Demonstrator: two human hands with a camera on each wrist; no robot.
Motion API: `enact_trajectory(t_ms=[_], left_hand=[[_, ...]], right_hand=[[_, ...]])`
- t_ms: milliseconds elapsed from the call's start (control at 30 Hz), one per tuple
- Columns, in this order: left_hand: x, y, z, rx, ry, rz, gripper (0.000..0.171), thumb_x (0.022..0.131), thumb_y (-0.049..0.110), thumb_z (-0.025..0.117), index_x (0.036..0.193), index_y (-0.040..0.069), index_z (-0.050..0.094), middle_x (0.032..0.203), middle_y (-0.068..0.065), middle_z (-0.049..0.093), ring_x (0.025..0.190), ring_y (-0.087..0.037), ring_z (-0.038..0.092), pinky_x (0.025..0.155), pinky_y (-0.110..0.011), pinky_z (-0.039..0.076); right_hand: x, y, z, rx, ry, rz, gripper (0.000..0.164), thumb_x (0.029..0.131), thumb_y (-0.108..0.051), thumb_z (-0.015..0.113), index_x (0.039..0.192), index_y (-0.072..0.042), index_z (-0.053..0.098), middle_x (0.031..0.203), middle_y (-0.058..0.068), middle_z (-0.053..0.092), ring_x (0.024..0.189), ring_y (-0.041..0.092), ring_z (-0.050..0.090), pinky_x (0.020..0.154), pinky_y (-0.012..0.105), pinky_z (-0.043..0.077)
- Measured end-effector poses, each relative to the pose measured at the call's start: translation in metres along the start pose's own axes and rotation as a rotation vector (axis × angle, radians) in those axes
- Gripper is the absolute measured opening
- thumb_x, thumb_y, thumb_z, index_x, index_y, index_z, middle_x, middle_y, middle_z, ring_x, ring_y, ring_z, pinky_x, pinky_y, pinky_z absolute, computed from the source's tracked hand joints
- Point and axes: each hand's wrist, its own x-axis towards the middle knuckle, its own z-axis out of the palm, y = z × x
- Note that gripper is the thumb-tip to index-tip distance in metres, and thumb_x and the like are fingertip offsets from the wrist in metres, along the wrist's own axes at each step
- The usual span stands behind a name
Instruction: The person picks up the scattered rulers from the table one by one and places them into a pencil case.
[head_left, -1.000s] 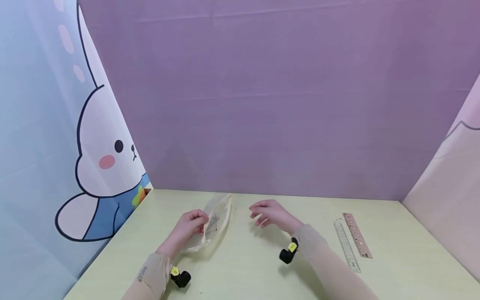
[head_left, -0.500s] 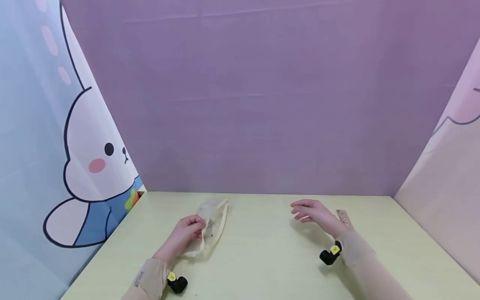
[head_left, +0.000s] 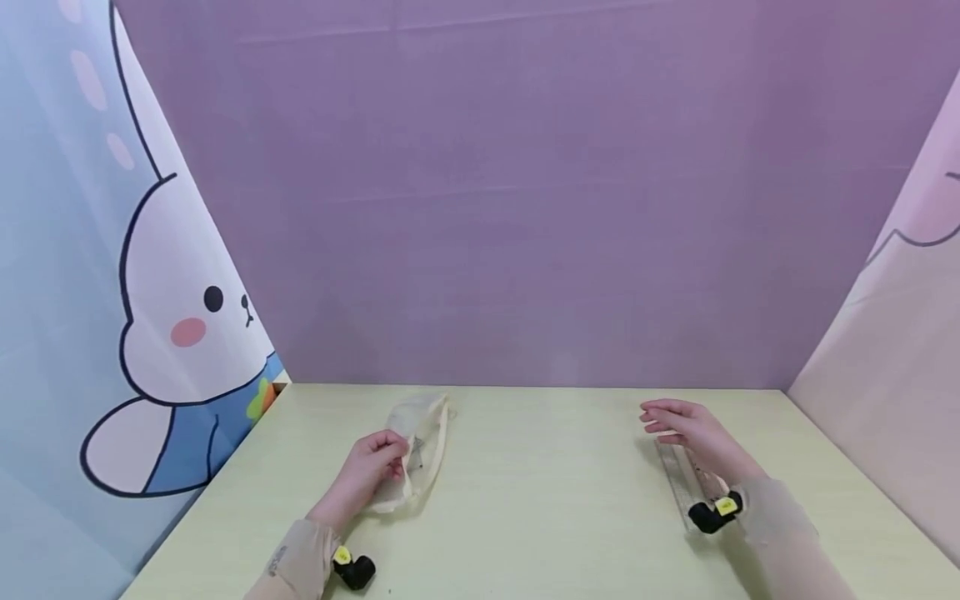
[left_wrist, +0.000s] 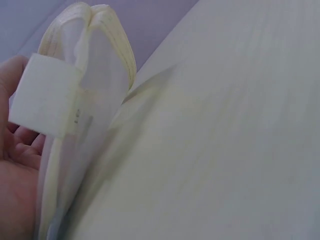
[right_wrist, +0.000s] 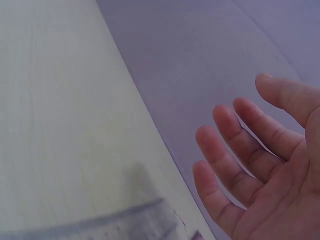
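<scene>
My left hand (head_left: 375, 462) pinches the near edge of a translucent pouch (head_left: 429, 442) with cream edging, its mouth spread apart. Something with thin dark lines, triangular in outline, shows through its side. In the left wrist view the pouch (left_wrist: 102, 70) stands up from the table, and a white square tag (left_wrist: 45, 95) hides part of its rim. Over at the right, my right hand (head_left: 690, 429) hovers with loosely bent fingers and nothing in them. Beneath it lie a clear ruler (head_left: 677, 483) and a pink ruler (head_left: 712, 485), the latter mostly covered by hand and wrist.
The pale wooden table (head_left: 540, 500) runs back to a purple curtain (head_left: 525, 208). A blue curtain with a cartoon rabbit (head_left: 195, 292) hangs along the left side, and a pale pink one (head_left: 900, 350) along the right. Black cameras are strapped to both wrists.
My right hand has travelled right, from near the pouch to above the rulers. The left hand keeps its hold on the pouch, and the head view has shifted slightly.
</scene>
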Motion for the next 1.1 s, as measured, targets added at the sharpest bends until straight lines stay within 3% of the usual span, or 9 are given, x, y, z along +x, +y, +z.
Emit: enact_trajectory(t_ms=[167, 233, 400, 467, 567, 700, 900, 1100], left_hand=[[-0.003, -0.002, 0.001, 0.023, 0.007, 0.006, 0.007, 0.088, 0.002, 0.063, 0.09, -0.005, 0.061, 0.072, -0.006, 0.057, 0.059, -0.012, 0.053, 0.056, -0.023, 0.049], [-0.005, -0.003, 0.001, 0.025, 0.005, 0.004, 0.006, 0.088, 0.001, 0.062, 0.09, -0.004, 0.061, 0.073, -0.006, 0.057, 0.059, -0.012, 0.053, 0.056, -0.023, 0.049], [-0.005, -0.002, 0.001, 0.033, -0.017, 0.009, 0.01, 0.088, 0.003, 0.062, 0.092, -0.006, 0.06, 0.073, -0.006, 0.057, 0.06, -0.012, 0.054, 0.057, -0.024, 0.049], [-0.004, -0.001, 0.001, 0.036, -0.018, 0.012, 0.01, 0.088, 0.003, 0.062, 0.091, -0.006, 0.06, 0.073, -0.006, 0.057, 0.06, -0.013, 0.054, 0.057, -0.024, 0.049], [-0.004, 0.0, 0.001, 0.035, -0.026, 0.014, 0.011, 0.088, 0.003, 0.062, 0.092, -0.007, 0.059, 0.073, -0.006, 0.057, 0.06, -0.013, 0.053, 0.057, -0.024, 0.049], [-0.004, 0.001, -0.001, 0.041, -0.039, 0.017, 0.015, 0.088, 0.003, 0.062, 0.094, -0.009, 0.059, 0.073, -0.005, 0.056, 0.06, -0.013, 0.053, 0.058, -0.024, 0.05], [-0.004, 0.0, -0.002, 0.046, -0.052, 0.027, 0.012, 0.088, 0.004, 0.062, 0.093, -0.006, 0.06, 0.072, -0.005, 0.056, 0.06, -0.013, 0.053, 0.058, -0.024, 0.05], [-0.002, -0.001, -0.002, 0.036, -0.062, 0.034, 0.008, 0.089, 0.005, 0.063, 0.09, -0.002, 0.061, 0.071, -0.005, 0.056, 0.059, -0.013, 0.053, 0.057, -0.024, 0.049]], right_hand=[[-0.012, 0.002, -0.013, -0.009, 0.043, -0.008, 0.048, 0.101, -0.022, 0.051, 0.13, 0.016, 0.045, 0.108, -0.002, 0.066, 0.101, 0.024, 0.064, 0.086, 0.036, 0.052], [-0.015, 0.003, -0.017, -0.03, 0.048, -0.019, 0.046, 0.101, -0.019, 0.051, 0.129, 0.018, 0.045, 0.107, -0.003, 0.067, 0.098, 0.02, 0.065, 0.084, 0.035, 0.053], [-0.019, 0.005, -0.024, -0.167, 0.088, -0.036, 0.044, 0.099, -0.017, 0.054, 0.128, 0.017, 0.048, 0.116, 0.015, 0.065, 0.096, 0.013, 0.064, 0.083, 0.034, 0.052], [-0.02, 0.007, -0.028, -0.266, 0.103, -0.019, 0.045, 0.098, -0.02, 0.057, 0.129, 0.012, 0.051, 0.122, 0.021, 0.061, 0.103, 0.018, 0.061, 0.087, 0.037, 0.049], [-0.02, 0.013, -0.034, -0.377, 0.093, 0.026, 0.048, 0.096, -0.026, 0.06, 0.132, 0.005, 0.052, 0.131, 0.025, 0.054, 0.119, 0.035, 0.051, 0.096, 0.052, 0.04], [-0.022, 0.023, -0.039, -0.376, -0.003, 0.041, 0.061, 0.091, -0.027, 0.067, 0.14, 0.002, 0.044, 0.143, 0.031, 0.037, 0.132, 0.053, 0.026, 0.096, 0.073, 0.021], [-0.022, 0.035, -0.04, -0.448, -0.152, -0.026, 0.079, 0.085, -0.024, 0.074, 0.144, 0.006, 0.031, 0.145, 0.04, 0.015, 0.129, 0.061, 0.013, 0.095, 0.076, 0.014], [-0.026, 0.035, -0.036, -0.555, -0.176, -0.003, 0.089, 0.076, -0.029, 0.08, 0.143, 0.008, 0.034, 0.148, 0.04, 0.008, 0.131, 0.062, 0.004, 0.09, 0.081, 0.006]])
